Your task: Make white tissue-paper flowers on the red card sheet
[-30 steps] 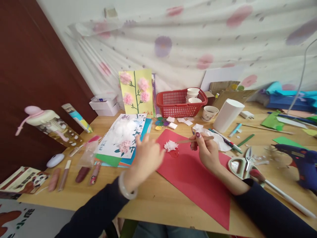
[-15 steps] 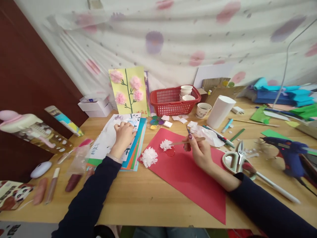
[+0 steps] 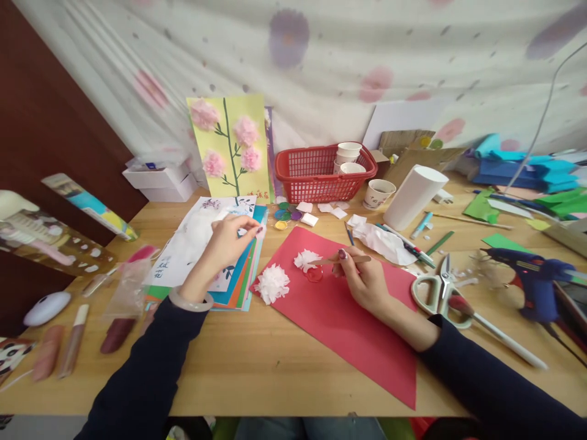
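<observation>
My right hand (image 3: 364,278) holds a flat wooden stick (image 3: 326,261) over the red paper sheet (image 3: 358,330). The stick's tip reaches the edge of a small white tissue-paper flower (image 3: 306,261), beside a shiny clear puddle of glue (image 3: 314,274). A fuller white tissue-paper flower (image 3: 272,284) sits at the sheet's left corner. My left hand (image 3: 232,241) is closed in a pinch above a stack of coloured paper (image 3: 238,294); a tiny pale bit shows at its fingertips, too small to name. White tissue (image 3: 195,229) lies on the stack behind this hand.
Scissors (image 3: 441,290), a white-handled brush (image 3: 499,333) and a blue glue gun (image 3: 532,275) lie to the right. Behind stand a red basket (image 3: 316,180) with paper cups, another cup (image 3: 379,193), a white roll (image 3: 415,197) and a yellow flower picture (image 3: 233,146).
My left hand has lifted off the paper stack and moved toward the red sheet, fingertips pinched. The wooden stick stays beside the small flower. The view has shifted slightly.
</observation>
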`<action>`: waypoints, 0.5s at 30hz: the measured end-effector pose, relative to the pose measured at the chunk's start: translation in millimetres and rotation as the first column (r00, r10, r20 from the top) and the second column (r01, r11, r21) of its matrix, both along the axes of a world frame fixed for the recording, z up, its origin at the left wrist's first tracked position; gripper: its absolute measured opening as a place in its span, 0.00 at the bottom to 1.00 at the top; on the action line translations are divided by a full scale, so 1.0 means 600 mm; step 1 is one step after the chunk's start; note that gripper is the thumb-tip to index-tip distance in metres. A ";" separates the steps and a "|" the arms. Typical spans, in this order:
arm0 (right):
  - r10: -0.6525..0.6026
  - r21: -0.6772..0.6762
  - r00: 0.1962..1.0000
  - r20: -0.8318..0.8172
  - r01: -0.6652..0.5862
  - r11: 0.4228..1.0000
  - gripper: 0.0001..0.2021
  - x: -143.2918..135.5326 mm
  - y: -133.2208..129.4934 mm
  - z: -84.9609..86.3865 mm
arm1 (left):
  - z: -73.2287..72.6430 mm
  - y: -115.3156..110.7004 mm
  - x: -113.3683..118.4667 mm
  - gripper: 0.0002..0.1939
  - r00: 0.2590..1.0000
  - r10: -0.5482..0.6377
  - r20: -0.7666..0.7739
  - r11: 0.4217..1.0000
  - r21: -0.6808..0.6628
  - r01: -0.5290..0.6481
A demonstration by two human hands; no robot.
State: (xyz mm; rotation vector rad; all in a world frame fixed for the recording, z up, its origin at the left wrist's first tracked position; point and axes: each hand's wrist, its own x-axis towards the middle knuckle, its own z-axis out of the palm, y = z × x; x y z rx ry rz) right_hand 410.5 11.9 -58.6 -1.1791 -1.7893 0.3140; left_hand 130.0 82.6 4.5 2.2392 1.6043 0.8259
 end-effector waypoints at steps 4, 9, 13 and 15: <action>-0.006 0.011 0.999 0.044 0.005 1.000 0.21 0.000 0.001 0.000 | 0.004 -0.036 0.051 0.08 0.945 -0.307 0.109 0.919 -0.225 0.325; -0.015 0.006 0.999 0.030 0.015 1.000 0.23 -0.001 0.003 0.005 | -0.023 -0.045 0.104 0.08 0.915 -0.394 -0.091 0.897 -0.257 0.361; -0.031 0.033 0.997 -0.077 0.033 0.999 0.24 -0.001 -0.008 0.012 | -0.043 -0.029 0.114 0.08 0.917 -0.364 -0.161 0.921 -0.208 0.329; -0.006 0.065 0.996 -0.087 0.011 0.998 0.23 -0.002 -0.014 0.014 | -0.049 -0.023 0.114 0.08 0.916 -0.362 -0.175 0.926 -0.185 0.330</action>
